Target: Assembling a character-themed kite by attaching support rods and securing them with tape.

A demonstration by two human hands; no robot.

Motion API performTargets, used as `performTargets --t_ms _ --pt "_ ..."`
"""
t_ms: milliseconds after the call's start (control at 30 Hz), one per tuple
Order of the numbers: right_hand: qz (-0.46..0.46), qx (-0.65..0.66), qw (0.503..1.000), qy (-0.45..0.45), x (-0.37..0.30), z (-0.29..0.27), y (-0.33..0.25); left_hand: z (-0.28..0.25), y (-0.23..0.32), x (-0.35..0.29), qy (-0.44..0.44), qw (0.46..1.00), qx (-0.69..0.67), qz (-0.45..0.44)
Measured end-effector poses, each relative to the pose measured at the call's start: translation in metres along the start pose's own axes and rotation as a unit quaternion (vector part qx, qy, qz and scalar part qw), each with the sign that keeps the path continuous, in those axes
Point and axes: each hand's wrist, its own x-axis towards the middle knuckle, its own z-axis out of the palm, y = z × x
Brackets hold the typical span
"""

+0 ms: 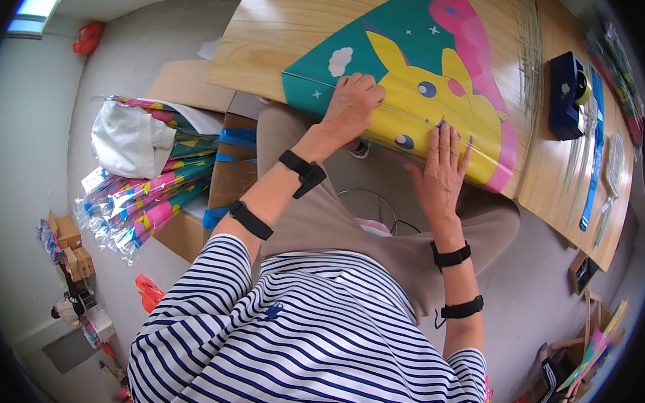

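Observation:
A triangular printed kite (395,57), teal with a yellow cartoon animal and a pink scalloped border, lies partly over the near edge of the table, above my lap. A thin straight line, a rod or a crease, runs along its near side. My left hand (352,105) is closed on the kite near that line, its fingers bent; whether it also pinches the rod or crease is hidden. Farther right, my right hand (440,168) rests flat on the yellow part, fingers stretched out and pointing away from me.
The wooden table (268,35) carries a dark blue tape dispenser (569,96), thin clear rods (527,63) and a blue strip (593,163) at right. Plastic-wrapped colourful bundles (163,193) with a white cloth (128,139) lie on a cardboard box (229,179) at left.

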Motion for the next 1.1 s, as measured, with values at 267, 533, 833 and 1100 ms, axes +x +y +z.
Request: performTargets --t_ms 267,533,833,1100 --pt "0.012 -0.002 1.0 -0.001 0.0 -0.005 0.001 -0.003 0.003 0.003 -0.016 0.999 -0.027 0.004" --pt "0.068 0.028 0.99 0.117 0.026 -0.039 0.051 -0.017 0.005 0.005 -0.009 0.999 -0.032 -0.009" --pt "0.516 -0.036 0.826 0.224 0.041 -0.087 0.267 -0.038 0.025 0.011 -0.031 0.999 -0.04 0.013" --pt "0.568 -0.008 0.813 0.124 0.023 -0.09 0.303 -0.033 0.036 0.016 -0.069 0.996 -0.039 0.027"
